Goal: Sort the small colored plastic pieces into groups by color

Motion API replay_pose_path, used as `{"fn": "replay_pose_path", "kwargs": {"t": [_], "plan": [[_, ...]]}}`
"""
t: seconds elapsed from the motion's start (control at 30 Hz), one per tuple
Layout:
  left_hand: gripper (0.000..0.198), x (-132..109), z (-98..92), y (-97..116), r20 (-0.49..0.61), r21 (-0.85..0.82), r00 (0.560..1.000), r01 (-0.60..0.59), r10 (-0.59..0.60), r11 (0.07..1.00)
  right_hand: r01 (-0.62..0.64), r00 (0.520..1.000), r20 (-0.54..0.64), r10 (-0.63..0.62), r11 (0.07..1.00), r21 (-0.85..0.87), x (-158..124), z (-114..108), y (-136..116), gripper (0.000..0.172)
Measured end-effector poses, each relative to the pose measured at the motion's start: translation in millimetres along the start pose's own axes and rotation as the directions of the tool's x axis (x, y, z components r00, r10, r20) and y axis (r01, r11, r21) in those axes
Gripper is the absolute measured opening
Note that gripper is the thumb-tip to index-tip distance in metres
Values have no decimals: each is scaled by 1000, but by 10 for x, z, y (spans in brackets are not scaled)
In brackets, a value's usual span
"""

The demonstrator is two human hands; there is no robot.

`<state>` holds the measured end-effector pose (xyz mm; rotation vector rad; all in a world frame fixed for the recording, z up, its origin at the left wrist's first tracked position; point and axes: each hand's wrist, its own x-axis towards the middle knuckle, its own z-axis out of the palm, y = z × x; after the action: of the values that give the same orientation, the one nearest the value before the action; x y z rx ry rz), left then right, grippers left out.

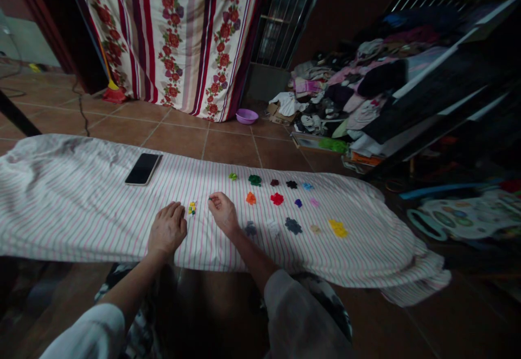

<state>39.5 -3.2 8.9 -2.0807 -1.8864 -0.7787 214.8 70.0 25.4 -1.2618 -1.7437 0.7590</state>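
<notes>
My left hand lies palm down on the striped cloth, fingers stretched out. Just right of its fingertips is a small cluster of yellow, green and white pieces, perhaps toy building bricks. My right hand is closed in a pinch on a tiny dark piece, a little right of that cluster. Beyond it, small piles sorted by colour lie in rows, among them dark green pieces, orange pieces, red pieces, dark grey pieces and yellow pieces.
A phone rests on the cloth at the left. Past the far edge, a purple basin stands on the tiled floor before a flowered curtain. Heaped clothes fill the back right.
</notes>
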Motion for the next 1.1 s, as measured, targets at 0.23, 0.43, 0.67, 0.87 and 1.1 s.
{"fn": "replay_pose_path", "kwargs": {"t": [0.23, 0.43, 0.67, 0.87, 1.1], "plan": [[30, 1, 8, 4, 3, -34, 1000, 22, -22, 999, -46, 986, -160, 49, 999, 20, 346, -556, 292, 23], [28, 13, 0, 2, 9, -16, 1000, 0, 0, 1000, -170, 946, -305, 114, 971, -166, 616, -1140, 612, 25], [28, 8, 16, -1, -6, 10, 1000, -2, 2, 1000, -258, 922, -360, 142, 919, -299, 798, -1468, 850, 24], [28, 2, 24, 5, 13, 0, 1000, 12, -12, 1000, -289, 935, -320, 157, 857, -426, 928, -1451, 947, 24], [28, 2, 19, 8, 20, -16, 1000, 20, -20, 1000, -282, 948, -280, 150, 801, -528, 1034, -1373, 1017, 26]]}}
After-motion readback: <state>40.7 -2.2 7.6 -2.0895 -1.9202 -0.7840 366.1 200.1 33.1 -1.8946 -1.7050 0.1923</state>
